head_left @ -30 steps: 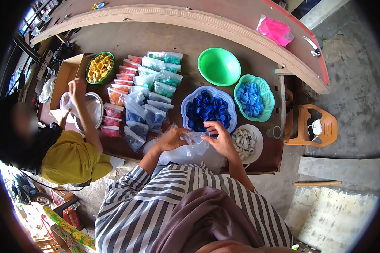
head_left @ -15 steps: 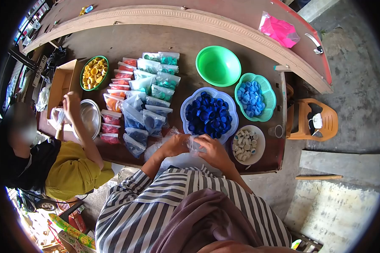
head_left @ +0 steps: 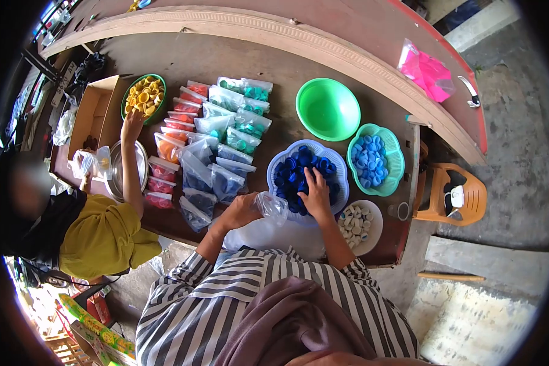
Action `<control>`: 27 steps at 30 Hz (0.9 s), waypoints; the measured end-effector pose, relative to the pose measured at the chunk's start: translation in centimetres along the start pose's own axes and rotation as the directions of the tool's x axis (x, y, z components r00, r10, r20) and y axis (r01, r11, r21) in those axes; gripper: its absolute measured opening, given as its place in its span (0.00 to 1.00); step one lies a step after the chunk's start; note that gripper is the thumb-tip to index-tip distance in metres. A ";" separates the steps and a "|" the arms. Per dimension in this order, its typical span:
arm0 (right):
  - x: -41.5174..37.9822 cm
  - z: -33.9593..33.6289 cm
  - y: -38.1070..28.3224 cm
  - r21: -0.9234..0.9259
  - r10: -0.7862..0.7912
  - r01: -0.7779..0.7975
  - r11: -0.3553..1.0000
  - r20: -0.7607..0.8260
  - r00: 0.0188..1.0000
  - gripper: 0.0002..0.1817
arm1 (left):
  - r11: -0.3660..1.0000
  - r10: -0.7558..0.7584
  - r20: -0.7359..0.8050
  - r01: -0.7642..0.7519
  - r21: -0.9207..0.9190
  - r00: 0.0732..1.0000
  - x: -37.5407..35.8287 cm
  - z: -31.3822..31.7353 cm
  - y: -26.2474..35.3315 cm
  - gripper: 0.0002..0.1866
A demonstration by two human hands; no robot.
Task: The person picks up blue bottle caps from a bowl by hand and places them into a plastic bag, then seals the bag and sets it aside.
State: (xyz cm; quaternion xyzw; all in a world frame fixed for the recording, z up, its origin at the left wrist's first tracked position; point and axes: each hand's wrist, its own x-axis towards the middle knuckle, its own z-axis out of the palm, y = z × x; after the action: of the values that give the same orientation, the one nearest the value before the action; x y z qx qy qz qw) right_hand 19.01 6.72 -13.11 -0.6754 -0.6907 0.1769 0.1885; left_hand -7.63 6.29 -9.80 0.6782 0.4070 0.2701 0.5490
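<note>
My left hand (head_left: 240,211) grips a clear plastic bag (head_left: 272,208), held just left of the basket's near edge. With its fingers spread, my right hand (head_left: 316,194) reaches into the dark blue bottle caps (head_left: 296,175), which fill a pale blue scalloped basket (head_left: 344,204). Whether a cap is under my fingertips is hidden. More clear plastic (head_left: 274,239) lies on the table edge in front of me. Close to my right wrist stands a white bowl (head_left: 379,230) of white caps (head_left: 355,223). Filled bags of blue caps (head_left: 227,182) lie left of the basket.
Rows of bags with green caps (head_left: 247,122) and red caps (head_left: 178,125) cover the left middle. A green bowl (head_left: 328,110) and a turquoise basket (head_left: 396,163) of light blue caps stand behind and right. At left, a co-worker's hand (head_left: 134,125) reaches into yellow caps (head_left: 146,91).
My right hand has left the bag and moved forward into the dark blue caps. The bag stays in my left hand. The co-worker's hand has moved to the yellow caps.
</note>
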 end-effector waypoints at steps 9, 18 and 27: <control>-1.6 -1.3 2.8 0.090 -0.111 0.088 0.992 0.292 0.950 0.24 | 0.987 -0.146 -0.006 0.145 -0.071 0.989 0.0 0.0 2.3 0.22; -1.8 -1.2 6.6 0.228 0.013 -0.012 0.974 0.000 1.000 0.17 | 0.980 -0.099 0.050 0.106 -0.167 0.994 -0.5 1.2 2.5 0.21; -0.4 0.6 3.5 -0.109 -0.036 0.027 0.994 -0.083 0.996 0.06 | 0.978 -0.074 0.010 0.074 -0.194 0.997 -2.6 0.8 4.6 0.20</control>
State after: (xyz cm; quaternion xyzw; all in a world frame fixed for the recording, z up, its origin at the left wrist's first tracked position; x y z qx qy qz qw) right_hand 21.74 6.45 -15.41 -0.6804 -0.7012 0.1078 0.1837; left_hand -7.17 3.32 -5.38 0.6064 0.4028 0.2868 0.6227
